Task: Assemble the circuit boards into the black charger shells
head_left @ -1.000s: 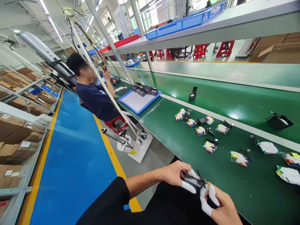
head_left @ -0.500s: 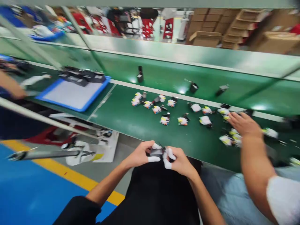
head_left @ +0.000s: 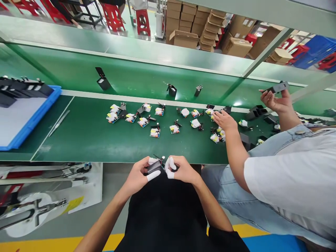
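My left hand (head_left: 139,176) grips a small black plastic case (head_left: 154,167) between thumb and fingers, low in front of my body at the bench's near edge. Thin dark parts stick out of the case's right end. Close beside that end, my right hand (head_left: 182,169) is closed in a pinch; what lies between its fingertips is too small to make out. White finger cots cover fingertips on both hands. Beyond them on the green bench (head_left: 91,140) lie several small circuit boards (head_left: 154,132) with white and yellow parts, some with black pieces attached.
A co-worker's hand (head_left: 226,120) reaches over boards on the right; the other hand (head_left: 279,103) holds up a black case (head_left: 277,87). Several black cases (head_left: 103,82) stand along the back. A blue-rimmed tray (head_left: 34,117) with black cases sits left. Cartons (head_left: 183,37) are stacked beyond.
My view has turned to the right, so the tray sits farther left and more of the co-worker shows. My hands stay around the same case, which is tilted a little more.
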